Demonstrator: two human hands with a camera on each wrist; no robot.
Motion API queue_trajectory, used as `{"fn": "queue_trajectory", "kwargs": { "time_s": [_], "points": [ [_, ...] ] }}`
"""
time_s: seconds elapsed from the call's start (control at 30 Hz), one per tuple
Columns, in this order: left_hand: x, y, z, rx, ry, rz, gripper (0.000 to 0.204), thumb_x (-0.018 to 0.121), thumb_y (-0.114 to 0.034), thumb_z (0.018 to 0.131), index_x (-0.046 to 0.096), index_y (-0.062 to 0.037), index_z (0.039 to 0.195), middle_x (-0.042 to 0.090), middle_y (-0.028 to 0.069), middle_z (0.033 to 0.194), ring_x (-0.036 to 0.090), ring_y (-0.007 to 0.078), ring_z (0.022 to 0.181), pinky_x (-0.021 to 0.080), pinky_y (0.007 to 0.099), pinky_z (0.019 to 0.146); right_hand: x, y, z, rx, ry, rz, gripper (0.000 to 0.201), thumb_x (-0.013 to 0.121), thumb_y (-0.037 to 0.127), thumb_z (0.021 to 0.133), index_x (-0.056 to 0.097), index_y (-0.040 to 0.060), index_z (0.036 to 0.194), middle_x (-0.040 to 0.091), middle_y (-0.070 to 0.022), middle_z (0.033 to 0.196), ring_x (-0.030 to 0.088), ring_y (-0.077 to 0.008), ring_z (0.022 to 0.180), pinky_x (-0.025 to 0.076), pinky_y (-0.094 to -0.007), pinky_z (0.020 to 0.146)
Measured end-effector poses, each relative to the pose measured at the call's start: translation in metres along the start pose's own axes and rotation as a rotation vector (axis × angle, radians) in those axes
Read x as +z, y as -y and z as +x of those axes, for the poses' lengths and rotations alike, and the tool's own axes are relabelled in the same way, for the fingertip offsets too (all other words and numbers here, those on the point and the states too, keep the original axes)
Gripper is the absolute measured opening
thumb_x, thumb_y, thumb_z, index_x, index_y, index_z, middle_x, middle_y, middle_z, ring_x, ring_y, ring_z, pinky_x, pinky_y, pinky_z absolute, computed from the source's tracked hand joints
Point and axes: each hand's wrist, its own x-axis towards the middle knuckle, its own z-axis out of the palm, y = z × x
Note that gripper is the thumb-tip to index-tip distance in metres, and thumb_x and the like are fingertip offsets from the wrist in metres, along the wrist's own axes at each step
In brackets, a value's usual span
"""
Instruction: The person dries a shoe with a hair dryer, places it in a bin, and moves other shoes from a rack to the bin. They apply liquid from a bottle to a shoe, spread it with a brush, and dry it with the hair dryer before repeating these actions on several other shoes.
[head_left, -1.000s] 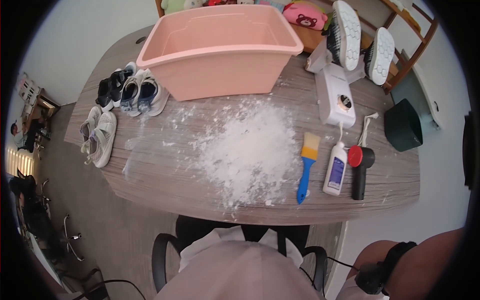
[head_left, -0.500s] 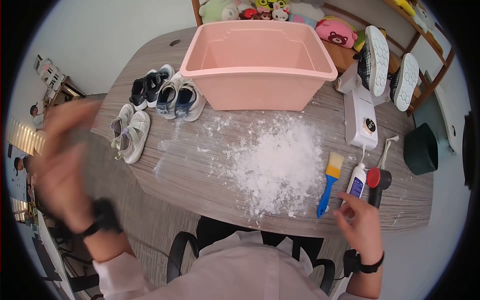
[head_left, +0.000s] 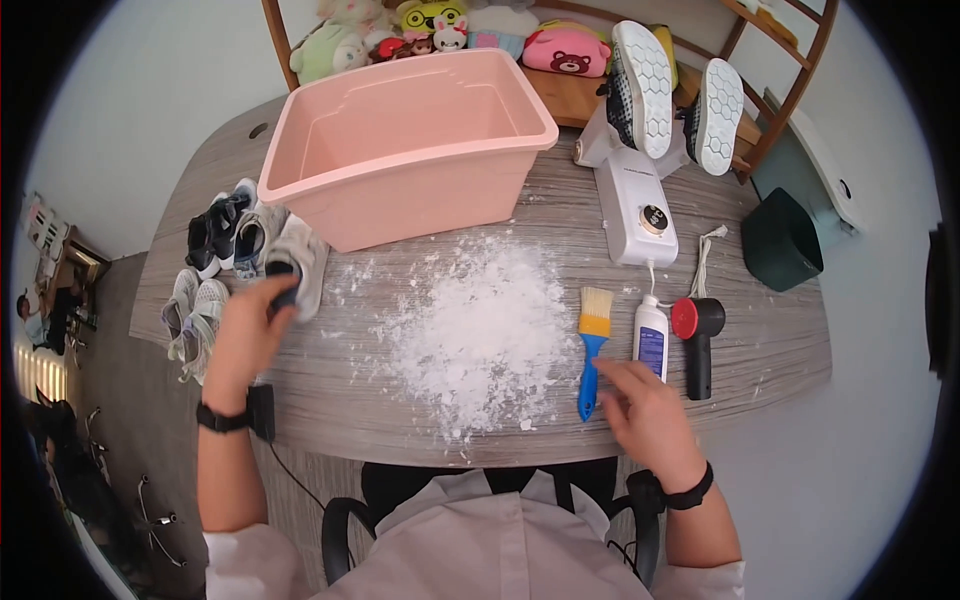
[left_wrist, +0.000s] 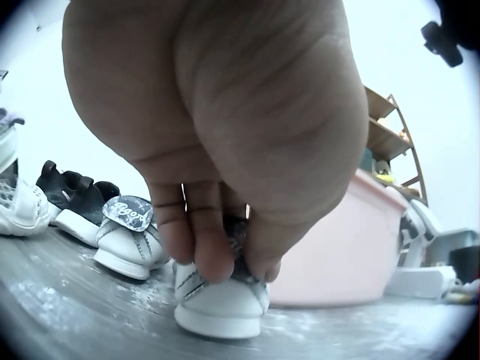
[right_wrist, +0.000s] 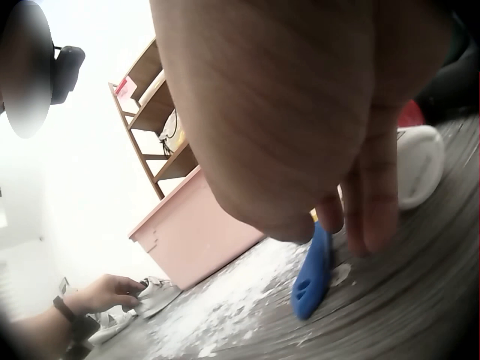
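My left hand (head_left: pixel 245 335) pinches the heel of a white shoe with a dark lining (head_left: pixel 310 265), which stands on the table left of the powder. In the left wrist view, thumb and fingers meet at the dark collar of that shoe (left_wrist: pixel 221 309). My right hand (head_left: pixel 655 420) hovers with relaxed fingers beside the blue handle of a brush (head_left: pixel 590 365), just in front of a white bottle (head_left: pixel 651 338). The right wrist view shows the thumb close over the brush handle (right_wrist: pixel 312 277); whether it touches is unclear.
White powder (head_left: pixel 480 340) covers the middle of the table (head_left: pixel 330 410). A pink tub (head_left: pixel 430 195) stands behind. More shoes (head_left: pixel 195 320) are at the left. At the right are a shoe dryer (head_left: pixel 638 210) holding shoes, a black-and-red device (head_left: pixel 699 350) and a dark green bin (head_left: pixel 782 240).
My left hand has swung in from the left and taken hold of the shoe's heel. My right hand, out over the table's right side, has moved closer to the brush handle.
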Motion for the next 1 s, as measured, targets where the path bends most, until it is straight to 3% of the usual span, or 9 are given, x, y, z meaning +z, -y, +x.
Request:
{"fn": "queue_trajectory", "kwargs": {
  "time_s": [0.23,0.27,0.47,0.57,0.73,0.8,0.87,0.93,1.0],
  "points": [
    [0.016,-0.054,-0.079,0.162,0.125,-0.200,0.038,0.080,0.002,0.079,0.072,-0.0022,0.117,0.070,0.0136,0.090,0.064,0.0236,0.066,0.052,0.0333,0.064,0.023,-0.001,0.030,0.232,0.094,-0.059,0.079,0.084,0.030,0.081,0.051,0.0048,0.148,0.068,-0.0178,0.074,0.071,-0.0375,0.069,0.057,-0.0468,0.067],
    [0.018,-0.063,-0.080,0.179,0.155,-0.233,0.037,0.078,-0.002,0.082,0.071,-0.0052,0.118,0.070,0.0148,0.091,0.069,0.0333,0.076,0.055,0.0388,0.066,0.025,0.001,0.034,0.214,0.096,-0.050,0.079,0.084,0.030,0.081,0.051,0.0048,0.148,0.068,-0.0178,0.074,0.071,-0.0375,0.069,0.057,-0.0468,0.067],
    [0.033,-0.079,-0.063,0.179,0.097,-0.076,0.019,0.081,-0.016,0.084,0.072,-0.0040,0.095,0.070,0.0144,0.086,0.069,0.0361,0.074,0.054,0.0412,0.065,0.020,0.004,0.044,0.003,0.209,-0.082,0.066,0.073,0.018,0.084,0.056,0.0029,0.146,0.065,-0.0198,0.067,0.071,-0.0378,0.068,0.058,-0.0440,0.068],
    [0.033,-0.085,-0.050,0.247,0.118,-0.068,0.023,0.084,-0.020,0.083,0.072,-0.0012,0.090,0.069,0.0161,0.085,0.066,0.0357,0.068,0.051,0.0389,0.061,0.010,-0.016,0.055,0.098,0.284,0.170,0.056,0.066,0.012,0.086,0.060,0.0028,0.141,0.071,-0.0187,0.076,0.073,-0.0330,0.073,0.058,-0.0414,0.070],
    [0.056,-0.094,-0.010,0.315,0.067,-0.351,0.023,0.081,-0.020,0.088,0.072,0.0000,0.092,0.065,0.0131,0.077,0.062,0.0293,0.062,0.046,0.0368,0.058,-0.022,-0.006,0.077,0.099,0.349,1.447,0.040,0.056,0.001,0.089,0.062,-0.0048,0.129,0.076,-0.0197,0.108,0.076,-0.0248,0.095,0.061,-0.0393,0.080],
    [0.072,-0.096,0.014,0.402,0.058,-0.390,0.021,0.079,-0.020,0.090,0.071,0.0001,0.091,0.063,0.0107,0.071,0.058,0.0228,0.060,0.044,0.0343,0.056,-0.021,0.002,0.089,0.029,0.281,1.460,0.034,0.059,0.000,0.095,0.061,-0.0081,0.127,0.077,-0.0209,0.105,0.076,-0.0215,0.095,0.061,-0.0338,0.080],
    [0.088,-0.097,0.033,0.306,0.316,-0.483,0.020,0.078,-0.018,0.092,0.071,0.0000,0.091,0.061,0.0095,0.068,0.055,0.0185,0.059,0.042,0.0329,0.055,-0.017,-0.001,0.100,0.015,0.206,1.149,0.028,0.064,0.003,0.099,0.064,-0.0056,0.126,0.079,-0.0160,0.096,0.076,-0.0165,0.086,0.060,-0.0285,0.077],
    [0.096,-0.097,0.044,0.360,0.302,-0.516,0.017,0.078,-0.017,0.090,0.071,-0.0008,0.090,0.059,0.0086,0.066,0.052,0.0154,0.058,0.041,0.0323,0.054,-0.006,0.011,0.106,0.073,0.063,1.007,0.026,0.071,0.011,0.100,0.069,-0.0031,0.122,0.075,-0.0057,0.078,0.069,-0.0094,0.069,0.053,-0.0232,0.065],
    [0.094,-0.096,0.048,0.367,0.354,-0.531,0.020,0.081,-0.017,0.084,0.070,-0.0006,0.091,0.059,0.0087,0.067,0.054,0.0168,0.057,0.042,0.0319,0.053,0.006,0.013,0.108,0.022,-0.252,0.780,0.023,0.072,0.012,0.100,0.072,-0.0015,0.118,0.064,0.0040,0.066,0.055,-0.0038,0.057,0.042,-0.0213,0.055]
  ]
}}
